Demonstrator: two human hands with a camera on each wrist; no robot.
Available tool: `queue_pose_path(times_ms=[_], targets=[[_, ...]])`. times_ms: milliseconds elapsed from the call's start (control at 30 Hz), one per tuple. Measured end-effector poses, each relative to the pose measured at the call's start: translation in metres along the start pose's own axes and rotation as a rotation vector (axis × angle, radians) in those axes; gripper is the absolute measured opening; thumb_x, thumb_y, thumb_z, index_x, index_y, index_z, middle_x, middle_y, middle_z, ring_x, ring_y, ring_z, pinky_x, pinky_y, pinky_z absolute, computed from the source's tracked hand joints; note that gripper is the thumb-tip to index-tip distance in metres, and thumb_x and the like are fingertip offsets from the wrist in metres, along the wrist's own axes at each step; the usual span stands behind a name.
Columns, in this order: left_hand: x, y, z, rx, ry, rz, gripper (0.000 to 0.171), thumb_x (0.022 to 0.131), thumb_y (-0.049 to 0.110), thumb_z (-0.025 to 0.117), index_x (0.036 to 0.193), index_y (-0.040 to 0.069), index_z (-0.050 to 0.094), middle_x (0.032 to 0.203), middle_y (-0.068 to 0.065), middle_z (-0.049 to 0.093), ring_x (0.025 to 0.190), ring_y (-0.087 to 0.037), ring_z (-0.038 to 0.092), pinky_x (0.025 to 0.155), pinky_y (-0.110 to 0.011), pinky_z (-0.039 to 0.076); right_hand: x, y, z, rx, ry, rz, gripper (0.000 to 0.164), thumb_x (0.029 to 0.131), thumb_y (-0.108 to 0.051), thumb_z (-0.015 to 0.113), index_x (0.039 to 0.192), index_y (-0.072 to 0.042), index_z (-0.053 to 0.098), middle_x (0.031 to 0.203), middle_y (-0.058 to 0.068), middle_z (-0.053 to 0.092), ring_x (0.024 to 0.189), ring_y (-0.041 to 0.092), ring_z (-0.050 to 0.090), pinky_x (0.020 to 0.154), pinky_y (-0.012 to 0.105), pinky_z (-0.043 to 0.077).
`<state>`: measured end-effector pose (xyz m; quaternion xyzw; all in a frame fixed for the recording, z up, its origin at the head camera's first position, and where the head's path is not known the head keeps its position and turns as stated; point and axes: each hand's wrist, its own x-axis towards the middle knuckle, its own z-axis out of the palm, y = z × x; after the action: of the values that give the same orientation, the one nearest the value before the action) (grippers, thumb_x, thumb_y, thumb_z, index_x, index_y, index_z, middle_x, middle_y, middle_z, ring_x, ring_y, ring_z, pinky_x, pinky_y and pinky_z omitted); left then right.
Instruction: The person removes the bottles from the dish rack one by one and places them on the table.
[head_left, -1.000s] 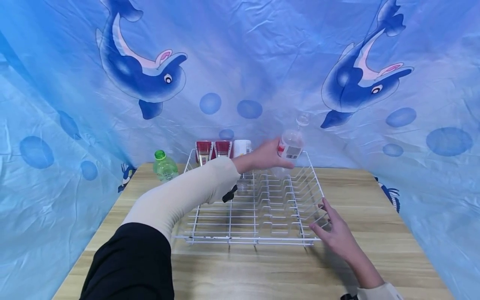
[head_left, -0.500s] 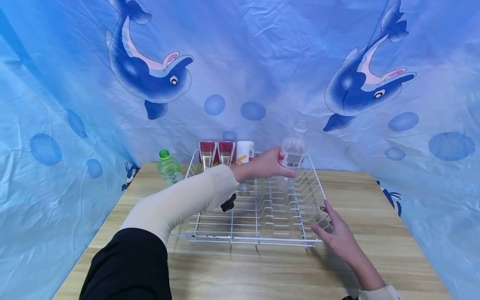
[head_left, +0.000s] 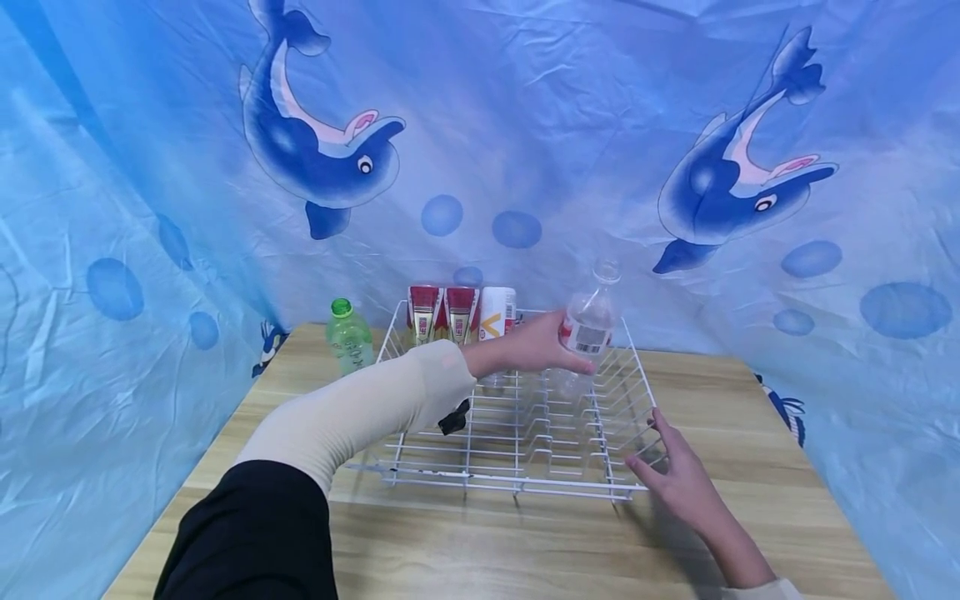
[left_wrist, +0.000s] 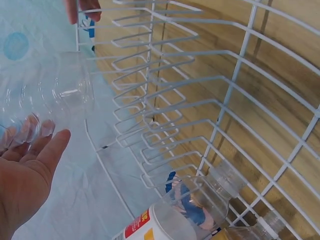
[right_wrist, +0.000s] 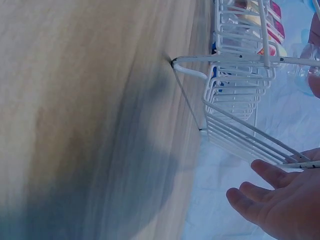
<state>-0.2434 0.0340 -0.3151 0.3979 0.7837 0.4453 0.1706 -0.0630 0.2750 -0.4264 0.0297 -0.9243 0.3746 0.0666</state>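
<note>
My left hand (head_left: 536, 343) grips a clear plastic bottle (head_left: 590, 321) with a red and white label. Its neck points up, leaning slightly right, and its base is over the back right of a white wire dish rack (head_left: 525, 483). In the left wrist view, the bottle's ribbed lower body (left_wrist: 45, 90) lies against the fingers of that hand (left_wrist: 30, 175), beside the rack's bent prongs. My right hand (head_left: 678, 479) holds the rack's right side near the front corner. In the right wrist view, several fingers (right_wrist: 270, 175) of that hand extend past the rim.
Along the rack's back left stand two red-and-gold labelled bottles (head_left: 424, 312) (head_left: 461, 312) and one with a white label (head_left: 497, 310), neck down. A green bottle (head_left: 350, 337) stands left of the rack on the wooden table (head_left: 465, 550). A blue dolphin curtain (head_left: 480, 125) hangs behind.
The left hand has brought the clear bottle slightly lower toward the rack. The right hand keeps its place at the rack's side, and the head view has shifted a little.
</note>
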Motion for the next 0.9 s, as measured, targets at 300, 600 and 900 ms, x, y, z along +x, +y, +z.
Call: queue_pose_path(times_ms=[300,600,900], targets=[[-0.006,-0.003,0.008,-0.014,-0.01,0.038,0.061,0.079,0.023,0.089,0.13,0.011,0.058,0.112,0.003,0.071,0.099,-0.008,0.067,0.09,-0.023,0.052,0.002,-0.004,-0.001,-0.066,-0.016,0.008,0.098,0.092,-0.037,0.073,0.157,0.009,0.016,0.152,0.039,0.025,0.134,0.06,0.03,0.106,0.075,0.027],[-0.019,-0.003,0.014,-0.028,-0.05,0.019,0.065,0.079,0.027,0.089,0.135,0.014,0.056,0.114,0.006,0.069,0.101,-0.008,0.066,0.09,-0.025,0.054,0.009,-0.009,-0.001,-0.148,0.018,-0.027,0.105,0.084,-0.033,0.082,0.157,0.007,0.018,0.15,0.036,0.029,0.136,0.057,0.028,0.107,0.075,0.026],[-0.03,0.0,0.022,-0.053,-0.069,0.072,0.064,0.079,0.021,0.089,0.133,0.011,0.057,0.115,0.003,0.07,0.101,-0.007,0.066,0.088,-0.023,0.054,0.014,-0.025,0.004,-0.194,0.116,-0.134,0.105,0.079,-0.035,0.086,0.155,0.006,0.027,0.154,0.033,0.027,0.146,0.055,0.009,0.111,0.075,0.014]])
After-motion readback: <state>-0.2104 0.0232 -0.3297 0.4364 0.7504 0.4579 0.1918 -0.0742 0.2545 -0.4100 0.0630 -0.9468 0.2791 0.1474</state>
